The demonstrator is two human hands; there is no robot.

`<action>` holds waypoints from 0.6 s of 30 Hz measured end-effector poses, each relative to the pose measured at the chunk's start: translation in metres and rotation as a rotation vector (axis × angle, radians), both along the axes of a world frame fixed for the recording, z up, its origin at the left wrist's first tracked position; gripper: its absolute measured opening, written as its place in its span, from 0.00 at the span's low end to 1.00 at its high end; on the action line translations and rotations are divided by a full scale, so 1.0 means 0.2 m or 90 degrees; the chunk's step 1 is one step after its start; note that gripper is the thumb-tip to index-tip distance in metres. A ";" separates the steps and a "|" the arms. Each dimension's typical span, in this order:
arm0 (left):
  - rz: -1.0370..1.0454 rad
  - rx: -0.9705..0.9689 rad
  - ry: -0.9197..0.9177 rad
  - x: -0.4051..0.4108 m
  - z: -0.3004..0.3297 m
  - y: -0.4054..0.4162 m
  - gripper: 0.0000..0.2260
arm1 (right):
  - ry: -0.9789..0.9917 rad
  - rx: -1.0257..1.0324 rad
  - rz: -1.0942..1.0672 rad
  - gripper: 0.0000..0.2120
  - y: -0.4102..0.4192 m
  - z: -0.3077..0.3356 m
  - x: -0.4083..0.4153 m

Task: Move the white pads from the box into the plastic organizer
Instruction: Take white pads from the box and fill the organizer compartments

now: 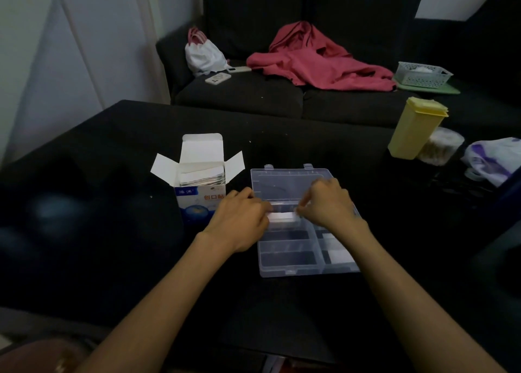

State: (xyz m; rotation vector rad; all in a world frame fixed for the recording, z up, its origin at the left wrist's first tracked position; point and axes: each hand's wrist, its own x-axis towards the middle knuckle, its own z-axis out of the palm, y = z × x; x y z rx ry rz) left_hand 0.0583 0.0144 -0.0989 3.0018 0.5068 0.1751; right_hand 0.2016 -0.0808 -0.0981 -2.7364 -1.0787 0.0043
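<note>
**Both hands on a white pad at the organizer's upper left compartment**

Two bare forearms reach forward from the bottom edge over the black table (112,135). The left hand (239,220) and right hand (327,203) meet over the clear plastic organizer (284,272), whose lid lies flat open behind it. Between them lies a white pad (282,217), at the organizer's upper left compartment. Each hand pinches one end of it with curled fingertips, backs of the hands up. More white pads (337,248) lie in a right-hand compartment.

The box (201,200) stands just left of the organizer, touching or nearly touching the left hand. Its flaps are open, with a stack of pads showing inside. Its blue-and-white front carries the red characters "创口贴"; the smaller printing is unreadable.
</note>
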 end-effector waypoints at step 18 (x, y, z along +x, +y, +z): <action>0.006 0.037 -0.016 0.00 0.00 -0.02 0.13 | 0.027 -0.115 0.018 0.14 0.01 0.04 -0.03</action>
